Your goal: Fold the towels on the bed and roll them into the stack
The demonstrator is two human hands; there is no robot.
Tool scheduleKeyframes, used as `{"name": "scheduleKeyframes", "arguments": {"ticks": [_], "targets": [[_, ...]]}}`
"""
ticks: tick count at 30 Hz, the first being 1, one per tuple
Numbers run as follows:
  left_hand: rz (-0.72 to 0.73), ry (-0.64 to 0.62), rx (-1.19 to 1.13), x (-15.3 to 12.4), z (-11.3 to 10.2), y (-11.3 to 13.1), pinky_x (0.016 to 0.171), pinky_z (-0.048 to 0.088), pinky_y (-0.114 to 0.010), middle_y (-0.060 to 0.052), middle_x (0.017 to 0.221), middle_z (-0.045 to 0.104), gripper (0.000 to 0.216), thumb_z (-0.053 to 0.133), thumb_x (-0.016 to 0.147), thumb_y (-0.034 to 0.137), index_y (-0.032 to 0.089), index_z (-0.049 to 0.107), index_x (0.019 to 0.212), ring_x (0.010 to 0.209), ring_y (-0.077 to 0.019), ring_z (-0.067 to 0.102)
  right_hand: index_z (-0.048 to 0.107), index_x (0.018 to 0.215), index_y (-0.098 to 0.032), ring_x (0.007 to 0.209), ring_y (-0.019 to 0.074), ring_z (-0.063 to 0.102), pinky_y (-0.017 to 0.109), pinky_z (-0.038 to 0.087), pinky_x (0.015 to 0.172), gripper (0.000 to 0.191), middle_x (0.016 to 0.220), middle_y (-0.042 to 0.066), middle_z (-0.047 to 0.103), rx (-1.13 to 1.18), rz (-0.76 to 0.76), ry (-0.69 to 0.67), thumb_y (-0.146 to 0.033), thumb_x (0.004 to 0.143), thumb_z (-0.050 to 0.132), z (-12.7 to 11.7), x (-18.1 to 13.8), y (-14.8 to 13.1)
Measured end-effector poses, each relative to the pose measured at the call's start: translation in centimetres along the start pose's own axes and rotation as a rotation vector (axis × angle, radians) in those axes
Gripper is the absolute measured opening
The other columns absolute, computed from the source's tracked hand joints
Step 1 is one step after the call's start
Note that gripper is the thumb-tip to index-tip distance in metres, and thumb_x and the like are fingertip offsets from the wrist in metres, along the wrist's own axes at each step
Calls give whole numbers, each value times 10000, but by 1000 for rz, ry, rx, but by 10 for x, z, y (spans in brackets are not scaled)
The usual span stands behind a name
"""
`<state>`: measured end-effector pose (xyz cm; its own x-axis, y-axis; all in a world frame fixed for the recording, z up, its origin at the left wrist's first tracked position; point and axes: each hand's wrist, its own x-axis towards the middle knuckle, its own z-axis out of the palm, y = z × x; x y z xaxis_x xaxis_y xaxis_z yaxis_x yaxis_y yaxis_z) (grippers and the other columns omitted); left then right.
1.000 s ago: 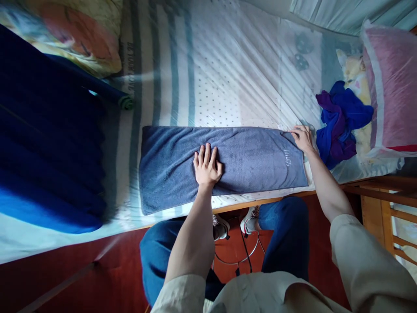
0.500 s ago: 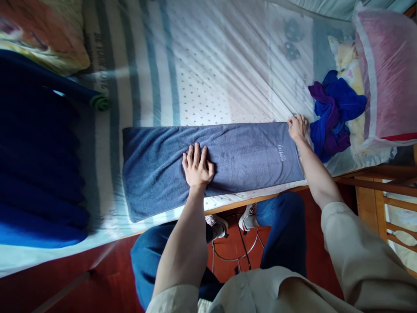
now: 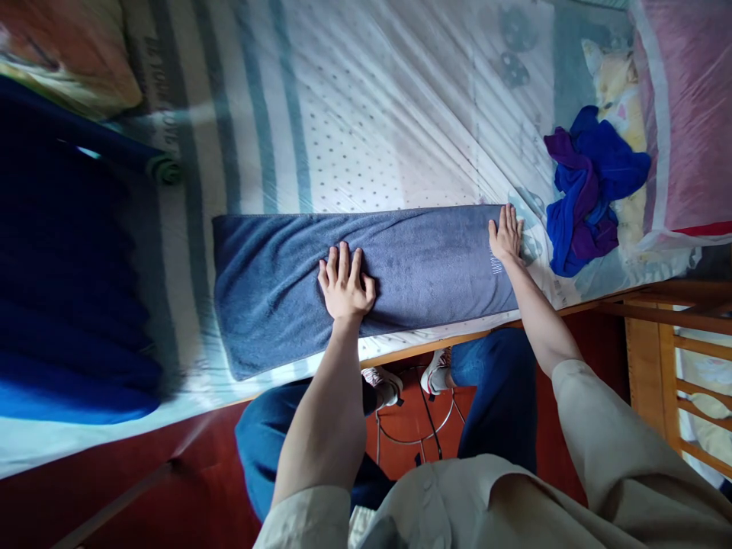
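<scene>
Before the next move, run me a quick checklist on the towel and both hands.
1. Left hand on the towel: ok, fingers spread on it.
2. Right hand on the towel: ok, resting at the end with the lettering.
3. Towel free of wrinkles: not ok, creases run through the part around and left of the left hand.
4. Purple-and-blue cloth off the towel: ok, it lies apart on the bed.
5. Towel's underside smooth: cannot tell, it is hidden.
</scene>
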<state>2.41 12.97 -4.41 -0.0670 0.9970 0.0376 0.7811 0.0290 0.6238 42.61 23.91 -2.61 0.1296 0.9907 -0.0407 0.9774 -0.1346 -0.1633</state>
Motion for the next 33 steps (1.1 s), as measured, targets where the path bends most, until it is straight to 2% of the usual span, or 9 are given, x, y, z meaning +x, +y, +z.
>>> {"name": "scheduleKeyframes", "arguments": {"ticks": [3, 8, 12, 20, 24, 26, 29, 31, 33], "targets": [[-3, -12, 7, 0, 0, 0, 1343, 119, -610, -90, 1711, 381, 686, 544, 903, 341, 219, 526, 1578, 1632, -344, 241, 333, 1677, -149, 1651, 320, 196, 665, 158, 1312, 648, 1737, 180, 305, 36, -61, 34, -457, 1116, 234, 0, -14, -40], [-5, -19, 21, 1, 0, 0, 1347, 108, -600, -87, 1713, 378, 688, 543, 905, 335, 217, 521, 1582, 1635, -341, 232, 356, 1677, -252, 1662, 283, 160, 594, 116, 1352, 618, 1772, 55, 254, 162, -331, -173, -437, 1090, 404, 15, -48, -125], [-11, -32, 28, 1, -1, 0, 1349, 104, -591, -86, 1715, 372, 683, 546, 905, 333, 210, 528, 1577, 1636, -337, 230, 331, 1685, -241, 1667, 269, 134, 585, 66, 1358, 620, 1777, 51, 237, 156, -327, -173, -426, 1096, 386, 29, -39, -151], [-17, -48, 47, 2, -3, 3, 1354, 97, -573, -85, 1727, 345, 681, 527, 904, 320, 193, 529, 1574, 1641, -330, 213, 320, 1687, -231, 1670, 274, 111, 613, 37, 1349, 629, 1781, 57, 224, 183, -315, -127, -433, 1092, 350, 34, -32, -154], [-13, -58, 61, 2, -4, 2, 1357, 96, -562, -83, 1725, 350, 686, 523, 909, 314, 186, 516, 1583, 1644, -323, 206, 363, 1671, -232, 1662, 285, 154, 622, 53, 1343, 629, 1770, 71, 260, 146, -322, -119, -454, 1083, 368, 30, -27, -131], [-5, -57, 77, 3, -3, 2, 1358, 96, -559, -87, 1724, 350, 683, 517, 912, 308, 179, 515, 1583, 1644, -322, 206, 370, 1667, -213, 1658, 302, 163, 650, 72, 1330, 634, 1763, 98, 275, 114, -249, -67, -467, 1086, 347, 27, -23, -110], [1, -46, 113, 3, -2, 1, 1355, 106, -557, -90, 1725, 349, 679, 504, 919, 303, 177, 508, 1586, 1643, -317, 210, 343, 1675, -189, 1659, 334, 139, 717, 100, 1291, 647, 1763, 138, 255, 72, -41, -2, -469, 1095, 277, 20, -21, -82], [6, -45, 143, 1, -2, 2, 1354, 112, -559, -85, 1731, 338, 684, 496, 923, 300, 186, 490, 1598, 1645, -310, 204, 314, 1685, -181, 1662, 348, 106, 741, 116, 1271, 655, 1771, 150, 217, 49, 75, -12, -461, 1096, 239, 16, -21, -74], [21, -55, 173, -1, -4, 2, 1354, 106, -568, -78, 1741, 316, 699, 496, 925, 295, 200, 463, 1616, 1652, -308, 176, 299, 1688, -171, 1665, 342, 74, 730, 116, 1271, 661, 1777, 153, 188, 25, 123, -36, -455, 1097, 215, 12, -23, -74]]}}
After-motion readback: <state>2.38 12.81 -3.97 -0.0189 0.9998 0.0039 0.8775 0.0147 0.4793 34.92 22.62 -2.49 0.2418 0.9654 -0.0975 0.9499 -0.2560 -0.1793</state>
